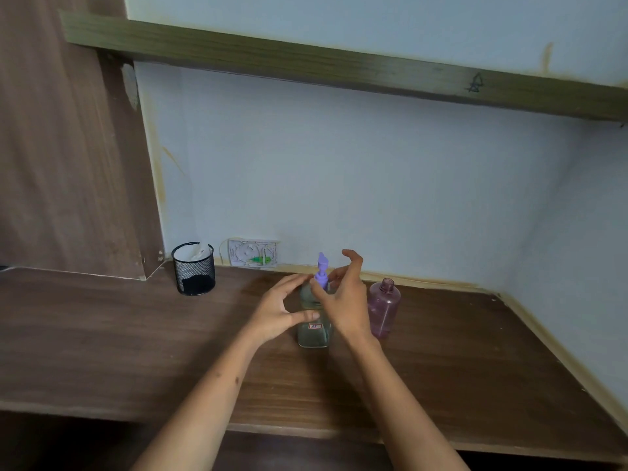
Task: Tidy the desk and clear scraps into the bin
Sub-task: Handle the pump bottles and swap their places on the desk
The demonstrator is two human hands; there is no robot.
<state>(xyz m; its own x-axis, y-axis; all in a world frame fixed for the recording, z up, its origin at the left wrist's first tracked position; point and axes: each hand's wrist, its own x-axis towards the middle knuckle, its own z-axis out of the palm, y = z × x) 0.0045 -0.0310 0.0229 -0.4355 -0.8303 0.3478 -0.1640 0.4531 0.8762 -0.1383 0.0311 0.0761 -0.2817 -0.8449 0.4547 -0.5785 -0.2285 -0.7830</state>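
Pump bottle (314, 334) stands mid-desk (136, 334), w/ a purple bottle (384, 311) just beside it on the rt. L hand (282, 314) is spread, thumb across the front, not clamped. R hand (343, 300) arches round the pump (321, 273); can't tell if it grips. Prob. seating the pump: steady the base w/ L, turn the collar gently, keep it upright. Bin (193, 270) sits back left.

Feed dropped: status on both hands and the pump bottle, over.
Left hand open, thumb on pump bottle. Right hand at its purple pump, grip unclear. Bottle upright on desk; uncapped pink bottle close on its right.
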